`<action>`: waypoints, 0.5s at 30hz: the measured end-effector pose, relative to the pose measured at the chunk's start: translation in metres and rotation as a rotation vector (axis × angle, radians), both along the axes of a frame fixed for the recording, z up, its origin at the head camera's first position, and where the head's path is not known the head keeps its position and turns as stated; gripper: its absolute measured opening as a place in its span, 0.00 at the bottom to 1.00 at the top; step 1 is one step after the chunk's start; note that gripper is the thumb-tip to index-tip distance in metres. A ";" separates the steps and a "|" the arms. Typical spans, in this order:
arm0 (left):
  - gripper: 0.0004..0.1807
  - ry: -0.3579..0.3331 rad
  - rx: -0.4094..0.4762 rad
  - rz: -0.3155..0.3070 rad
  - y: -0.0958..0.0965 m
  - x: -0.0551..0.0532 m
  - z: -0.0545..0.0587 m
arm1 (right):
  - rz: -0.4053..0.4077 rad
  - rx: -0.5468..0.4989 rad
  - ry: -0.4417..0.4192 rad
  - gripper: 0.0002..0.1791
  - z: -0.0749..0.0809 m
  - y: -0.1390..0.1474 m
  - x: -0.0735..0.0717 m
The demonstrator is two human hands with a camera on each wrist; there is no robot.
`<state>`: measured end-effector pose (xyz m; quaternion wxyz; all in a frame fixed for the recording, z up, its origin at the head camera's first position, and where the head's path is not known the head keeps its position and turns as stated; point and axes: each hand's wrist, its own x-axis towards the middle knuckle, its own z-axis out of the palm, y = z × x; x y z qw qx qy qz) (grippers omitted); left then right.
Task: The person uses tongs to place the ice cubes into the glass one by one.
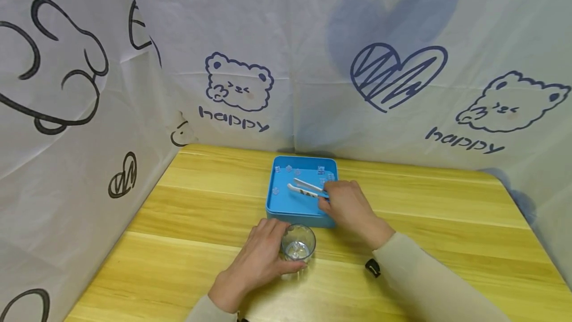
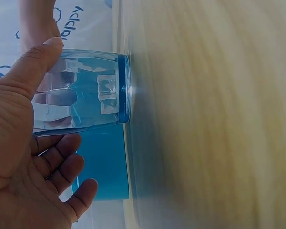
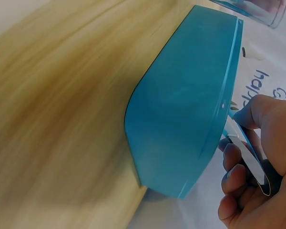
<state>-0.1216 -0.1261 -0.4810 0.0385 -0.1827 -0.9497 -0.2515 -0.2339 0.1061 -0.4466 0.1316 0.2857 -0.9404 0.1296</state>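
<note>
My left hand (image 1: 259, 252) holds a clear drinking glass (image 1: 305, 237) upright on the table, thumb on the near side and fingers around the far side. Small clear pieces (image 2: 108, 90) lie at the bottom of the glass, seen through its wall in the left wrist view. Just behind it stands a shallow blue square box (image 1: 290, 207) with several small clear plastic-looking pieces (image 1: 321, 170) scattered inside. Over the box's right side, my right hand (image 1: 350, 207) grips white-and-blue tongs (image 1: 308, 193). Their tips point left over the box floor and stand apart, with nothing between them.
The wood-grain table (image 1: 201, 188) extends on both sides of the box. White cloth (image 1: 308, 63) with drawn bears and hearts hangs behind and at the left. A small black object (image 1: 373, 268) shows beside the right sleeve (image 1: 429, 272).
</note>
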 end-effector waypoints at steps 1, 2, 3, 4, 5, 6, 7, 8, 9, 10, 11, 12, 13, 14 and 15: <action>0.44 0.002 -0.001 -0.001 0.000 0.000 0.000 | 0.009 0.001 -0.002 0.15 0.000 -0.002 0.000; 0.44 0.003 -0.001 -0.002 0.000 0.000 0.000 | 0.013 0.004 -0.005 0.15 0.000 -0.004 0.000; 0.44 0.004 -0.002 -0.003 0.000 0.000 0.000 | 0.019 0.005 -0.008 0.15 0.000 -0.006 -0.001; 0.44 0.006 -0.003 -0.005 0.000 0.000 0.000 | 0.024 0.005 -0.010 0.15 0.000 -0.008 -0.001; 0.44 0.007 -0.004 -0.006 0.000 0.000 0.001 | 0.028 0.004 -0.011 0.15 -0.001 -0.010 -0.002; 0.44 0.008 -0.004 -0.007 0.000 0.000 0.000 | 0.031 0.004 -0.013 0.15 -0.002 -0.011 -0.002; 0.44 0.009 -0.005 -0.007 0.000 0.000 0.000 | 0.031 0.004 -0.018 0.15 -0.002 -0.013 -0.003; 0.44 0.010 -0.006 -0.007 0.000 -0.001 0.000 | 0.031 0.004 -0.018 0.15 -0.003 -0.014 -0.003; 0.44 0.010 -0.005 -0.007 0.000 -0.001 0.000 | 0.032 0.001 -0.022 0.15 -0.003 -0.015 -0.004; 0.44 0.010 -0.005 -0.007 0.000 -0.001 0.000 | 0.031 0.001 -0.024 0.14 -0.004 -0.016 -0.004; 0.44 0.011 -0.004 -0.007 0.000 -0.001 0.000 | 0.031 -0.001 -0.030 0.14 -0.004 -0.017 -0.005; 0.44 0.011 -0.001 -0.008 0.000 -0.001 0.000 | 0.029 -0.003 -0.035 0.14 -0.005 -0.018 -0.005; 0.44 0.011 0.002 -0.009 0.000 -0.001 0.000 | 0.028 -0.007 -0.042 0.14 -0.005 -0.019 -0.006; 0.44 0.015 0.002 -0.012 0.000 -0.001 0.000 | 0.028 -0.008 -0.047 0.14 -0.005 -0.020 -0.006; 0.44 0.016 0.004 -0.012 0.000 -0.001 0.000 | 0.028 -0.010 -0.055 0.14 -0.006 -0.021 -0.007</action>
